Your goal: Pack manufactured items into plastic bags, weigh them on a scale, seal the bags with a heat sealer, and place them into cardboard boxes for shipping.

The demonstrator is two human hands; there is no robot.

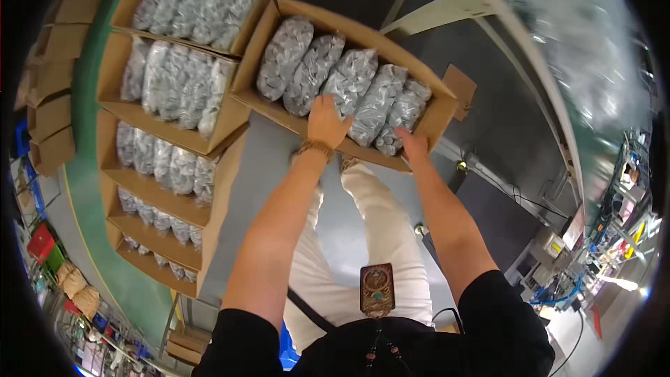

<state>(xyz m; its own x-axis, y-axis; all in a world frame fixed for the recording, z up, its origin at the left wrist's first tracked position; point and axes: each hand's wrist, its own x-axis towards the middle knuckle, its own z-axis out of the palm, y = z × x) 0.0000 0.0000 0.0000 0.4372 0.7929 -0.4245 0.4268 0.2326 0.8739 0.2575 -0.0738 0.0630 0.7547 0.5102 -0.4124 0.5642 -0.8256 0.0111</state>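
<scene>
In front of me an open cardboard box [441, 101] sits at a slant, holding a row of several clear plastic bags of small grey pieces, whose kind I cannot make out. My left hand [328, 124] reaches over its near wall, thumb spread from the fingers, and touches the middle bag [351, 78]. At the near right corner, my right hand [413, 145] lies over the rim against the rightmost bag [405, 115]. Its thumb points inward, and the other fingers are mostly hidden. Neither hand visibly lifts a bag.
Left of the box, several open cartons [222, 115] with similar bags form a column. A blurred mass of clear plastic [576, 35] hangs over a pale frame [481, 0] at upper right. A cardboard piece [459, 91] lies beside the box. Wiring and equipment [558, 279] stand at right.
</scene>
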